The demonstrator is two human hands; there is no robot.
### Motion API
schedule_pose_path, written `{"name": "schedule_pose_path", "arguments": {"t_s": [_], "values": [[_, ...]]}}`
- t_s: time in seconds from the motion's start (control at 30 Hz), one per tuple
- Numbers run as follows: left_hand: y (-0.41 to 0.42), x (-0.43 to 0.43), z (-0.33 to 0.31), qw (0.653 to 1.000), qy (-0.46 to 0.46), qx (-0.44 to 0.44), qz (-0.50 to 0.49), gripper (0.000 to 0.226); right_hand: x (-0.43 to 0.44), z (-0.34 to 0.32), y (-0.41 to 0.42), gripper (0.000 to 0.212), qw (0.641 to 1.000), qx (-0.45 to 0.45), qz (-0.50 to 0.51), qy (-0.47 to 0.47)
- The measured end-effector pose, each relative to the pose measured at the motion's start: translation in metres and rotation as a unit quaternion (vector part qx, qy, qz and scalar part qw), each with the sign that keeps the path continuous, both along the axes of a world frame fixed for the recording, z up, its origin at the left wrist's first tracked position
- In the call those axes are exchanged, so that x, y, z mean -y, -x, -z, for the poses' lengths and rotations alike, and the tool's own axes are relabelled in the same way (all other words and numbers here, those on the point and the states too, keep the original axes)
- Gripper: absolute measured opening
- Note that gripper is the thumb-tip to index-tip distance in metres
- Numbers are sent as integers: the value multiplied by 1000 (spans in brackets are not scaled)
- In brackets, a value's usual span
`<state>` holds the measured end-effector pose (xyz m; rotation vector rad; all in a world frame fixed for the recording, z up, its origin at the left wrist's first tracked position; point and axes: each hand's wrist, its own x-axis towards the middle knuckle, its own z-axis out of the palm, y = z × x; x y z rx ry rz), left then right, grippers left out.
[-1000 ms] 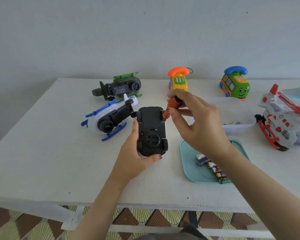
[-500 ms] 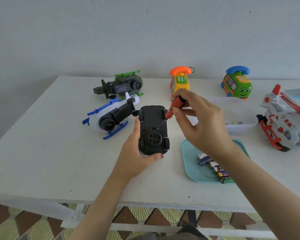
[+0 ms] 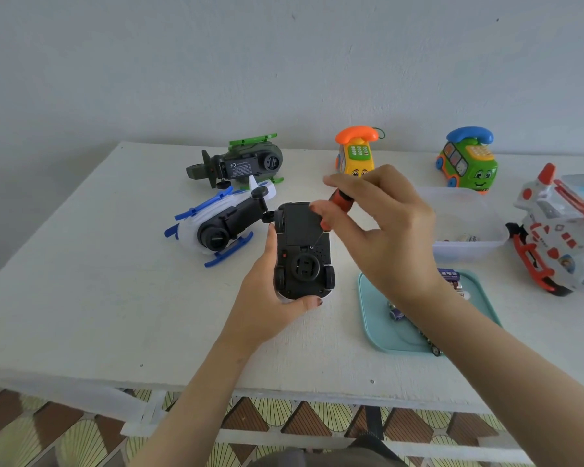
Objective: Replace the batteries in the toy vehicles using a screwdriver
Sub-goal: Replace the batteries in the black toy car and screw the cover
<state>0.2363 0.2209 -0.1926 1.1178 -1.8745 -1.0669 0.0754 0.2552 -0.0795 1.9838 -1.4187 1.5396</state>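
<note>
The left hand (image 3: 267, 308) grips the black toy car (image 3: 300, 251) from its nine o'clock side, with one dark-nailed fingertip wrapped round the near end. The right hand (image 3: 385, 237) pinches the orange-and-black handle of the screwdriver (image 3: 339, 202) between thumb and fingertips, the other fingers loosely spread above it.

The car lies belly-up on the white tabletop (image 3: 98, 281), just this side of its middle. Its wheels are in the air and its long axis runs from twelve to six o'clock. The screwdriver slants over it, handle toward one o'clock, and its thin shaft drops toward seven o'clock to meet the underside near the speaker holes.

Just beside the car at ten o'clock lies a white-and-blue helicopter (image 3: 216, 224), its black tail nearly touching the car's far wheel. Beyond it, at eleven, is a dark green helicopter (image 3: 246, 163), lying with its underside in view. A yellow phone car (image 3: 354, 153) stands at one o'clock, partly hidden behind the right hand, and a green phone car (image 3: 467, 160) at two.

At three o'clock sits a clear plastic box (image 3: 469, 251), with a red-and-white helicopter (image 3: 553, 230) past it. At four o'clock a teal tray (image 3: 376, 318) holds batteries (image 3: 398, 314); the right forearm crosses over it and covers most of them.
</note>
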Motion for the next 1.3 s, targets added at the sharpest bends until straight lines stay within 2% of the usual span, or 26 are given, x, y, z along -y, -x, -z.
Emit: {"name": "schedule_pose_path", "arguments": {"t_s": [0.13,0.3,0.63,0.8,0.97,1.1,1.2,1.3], "values": [[0,0,0,1000,-2,11,2,117,-2,1,-3,26,999,43,-26,-16],[0,1,2,1000,-3,17,-1,118,-1,2,1,21,997,24,-54,-43],[0,1,2,1000,-1,14,0,117,7,-8,3,26,999,50,4,-16],[0,1,3,1000,-6,8,-1,119,2,-5,3,24,997,29,-55,-46],[0,0,-1,1000,-3,6,-2,116,5,-6,0,31,999,11,-33,-12],[1,0,1,1000,-5,7,0,117,9,-5,-2,25,1000,27,-9,13],[1,-1,0,1000,-2,8,-3,116,7,-6,0,25,998,44,-46,-27],[2,-1,-1,1000,6,10,2,115,3,-5,0,27,990,21,-119,-70]]}}
